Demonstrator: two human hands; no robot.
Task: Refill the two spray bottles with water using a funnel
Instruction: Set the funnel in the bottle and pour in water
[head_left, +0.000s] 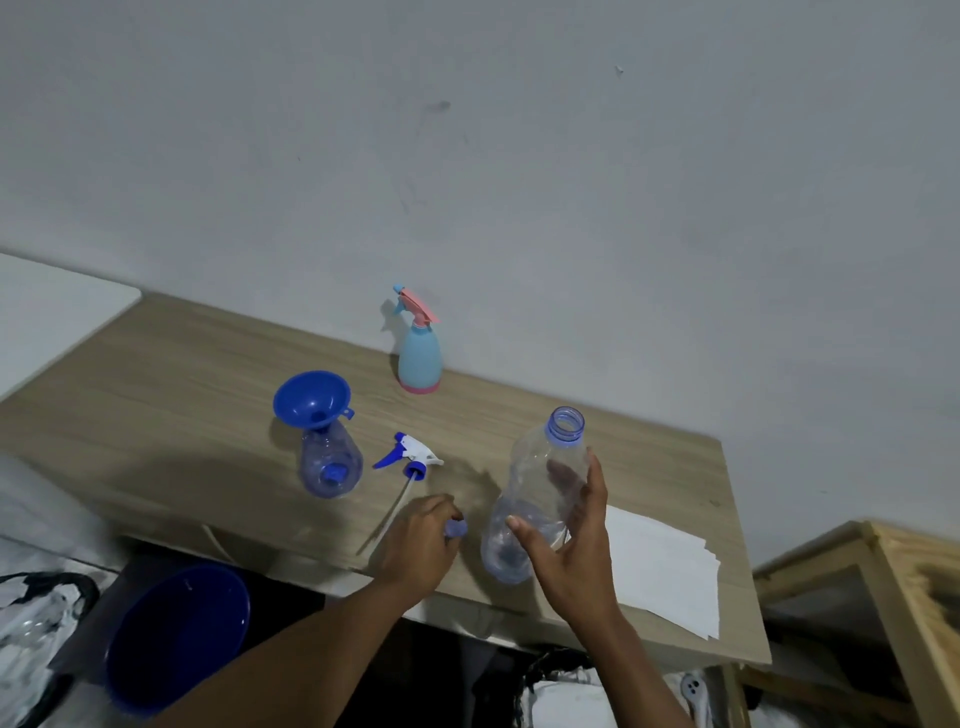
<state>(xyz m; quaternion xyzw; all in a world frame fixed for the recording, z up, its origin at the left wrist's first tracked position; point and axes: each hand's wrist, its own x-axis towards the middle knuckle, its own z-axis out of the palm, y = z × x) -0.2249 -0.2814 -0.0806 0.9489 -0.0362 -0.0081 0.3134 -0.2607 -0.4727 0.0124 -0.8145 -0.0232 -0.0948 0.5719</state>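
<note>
while the open water bottle (530, 467) is gripped by the right hand (571, 551) and its cap (456, 529) pinched by left hand (415, 545) fingers, a steady pour into the funnel (311, 400) seems due.

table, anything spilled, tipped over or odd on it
No spill shows. The spray head lies on its side on the table, off the clear bottle that carries the funnel, which fits refilling. The white paper reaches the table's front edge. The right hand holds the water bottle, the left hand its cap.
</note>
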